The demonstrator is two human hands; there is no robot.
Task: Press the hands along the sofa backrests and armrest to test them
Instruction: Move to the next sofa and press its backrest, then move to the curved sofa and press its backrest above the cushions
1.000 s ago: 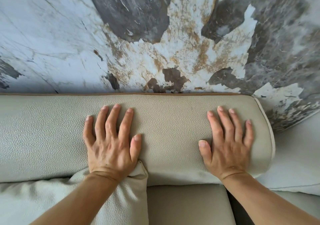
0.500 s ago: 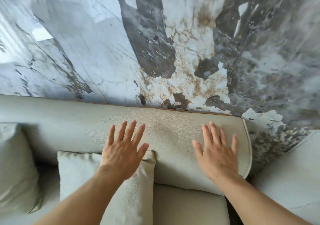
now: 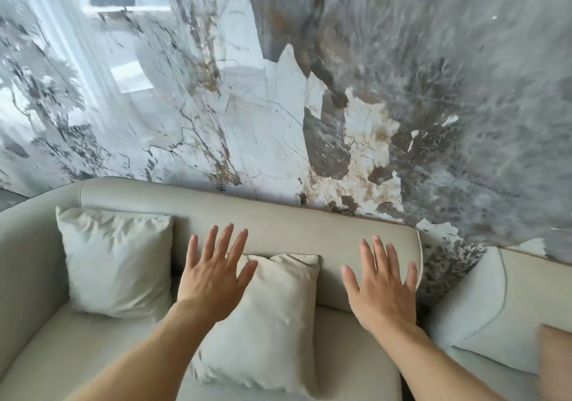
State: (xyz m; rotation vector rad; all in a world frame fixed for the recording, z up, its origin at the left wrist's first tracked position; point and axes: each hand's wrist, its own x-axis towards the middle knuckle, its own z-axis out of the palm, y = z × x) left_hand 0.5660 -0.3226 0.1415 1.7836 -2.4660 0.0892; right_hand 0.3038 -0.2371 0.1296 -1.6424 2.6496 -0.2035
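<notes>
A pale beige sofa backrest runs across the middle of the view against a marbled wall. Its armrest curves round at the left. My left hand is spread flat, fingers apart, in front of the backrest and above a small cushion. My right hand is also spread flat near the backrest's right end. Both hands hold nothing; I cannot tell whether either palm touches the backrest.
Two pale cushions lean on the seat: a larger cushion at the left, a smaller cushion between my arms. The seat lies below. A second sofa section with a brown cushion sits at the right.
My view has pulled back and swung left, revealing the armrest and left cushion. Both hands have come back from pressing the backrest's top and now sit lower, in front of it.
</notes>
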